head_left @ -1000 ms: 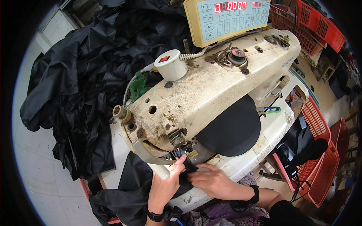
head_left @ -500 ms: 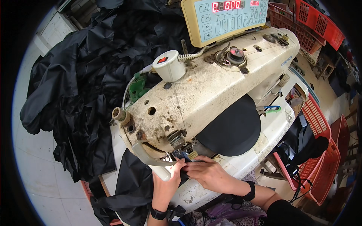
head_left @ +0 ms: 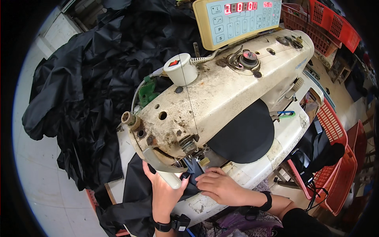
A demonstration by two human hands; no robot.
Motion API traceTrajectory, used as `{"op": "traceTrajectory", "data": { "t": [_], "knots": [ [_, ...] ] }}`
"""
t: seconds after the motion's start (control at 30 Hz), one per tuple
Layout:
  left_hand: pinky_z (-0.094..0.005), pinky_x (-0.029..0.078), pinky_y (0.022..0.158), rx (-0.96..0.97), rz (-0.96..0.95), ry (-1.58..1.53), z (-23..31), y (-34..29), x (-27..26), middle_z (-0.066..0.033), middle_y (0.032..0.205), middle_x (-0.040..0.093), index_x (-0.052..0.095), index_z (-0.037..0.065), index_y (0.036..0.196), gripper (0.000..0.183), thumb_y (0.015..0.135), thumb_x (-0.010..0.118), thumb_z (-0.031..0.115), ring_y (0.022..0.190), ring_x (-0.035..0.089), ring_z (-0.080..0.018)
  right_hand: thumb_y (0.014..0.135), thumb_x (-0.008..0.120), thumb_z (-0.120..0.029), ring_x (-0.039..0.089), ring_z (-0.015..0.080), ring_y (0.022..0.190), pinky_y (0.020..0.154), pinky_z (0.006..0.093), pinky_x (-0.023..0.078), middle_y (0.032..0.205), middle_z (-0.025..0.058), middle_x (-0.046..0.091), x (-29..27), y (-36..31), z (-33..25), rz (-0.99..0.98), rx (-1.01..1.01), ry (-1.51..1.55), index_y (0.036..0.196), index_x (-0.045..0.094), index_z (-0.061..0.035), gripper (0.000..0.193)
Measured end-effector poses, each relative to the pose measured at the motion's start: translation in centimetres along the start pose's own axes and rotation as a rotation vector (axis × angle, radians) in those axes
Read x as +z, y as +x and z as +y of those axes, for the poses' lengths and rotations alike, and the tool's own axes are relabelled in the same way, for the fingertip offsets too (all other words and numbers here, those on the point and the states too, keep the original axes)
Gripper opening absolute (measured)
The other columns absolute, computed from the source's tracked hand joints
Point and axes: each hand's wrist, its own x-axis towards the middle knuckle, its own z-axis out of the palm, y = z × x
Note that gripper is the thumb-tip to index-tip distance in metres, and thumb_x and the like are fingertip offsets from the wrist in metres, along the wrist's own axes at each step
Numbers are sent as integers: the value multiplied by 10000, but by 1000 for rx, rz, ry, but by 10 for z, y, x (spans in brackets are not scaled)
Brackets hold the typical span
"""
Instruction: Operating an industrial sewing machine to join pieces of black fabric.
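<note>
Since a second ago your right hand has slid left and up toward the needle area, and your left hand has crept a little higher under the head of the sewing machine; the numerals on the control panel have changed as well.

In the head view, your left hand lies flat on the strip of black fabric that runs under the presser foot, its fingers spread and pressing down, partly hidden behind the machine's cream lever. You cannot tell whether it pinches the cloth. Your right hand rests just beside it, to the right of the needle, fingers together and laid flat on the same fabric, holding it against the machine bed rather than clamping it. Both wrists carry dark bands.

The fabric passes from under the needle down toward you and off the front left edge of the bench, where it hangs in folds. A large heap of black cloth lies piled behind and to the left of the machine. A round black pad sits on the bed to the right of the needle. A white cap with a red mark stands on top of the machine head. Red plastic baskets stand at your right, well apart from your hands.
</note>
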Motion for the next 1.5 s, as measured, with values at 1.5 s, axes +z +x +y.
{"op": "traceTrajectory", "data": {
  "t": [1.5],
  "knots": [
    [-442, 489, 858, -76, 18, -115, 19, -5, 19, -109, 982, 700, 640, 38, 941, 107, 860, 701, 72, 946, 652, -319, 751, 661, -19, 673, 233, 1081, 1106, 438, 435, 1083, 107, 719, 0, 0, 7, 130, -73, -72, 862, 675, -21, 112]
  ]
}}
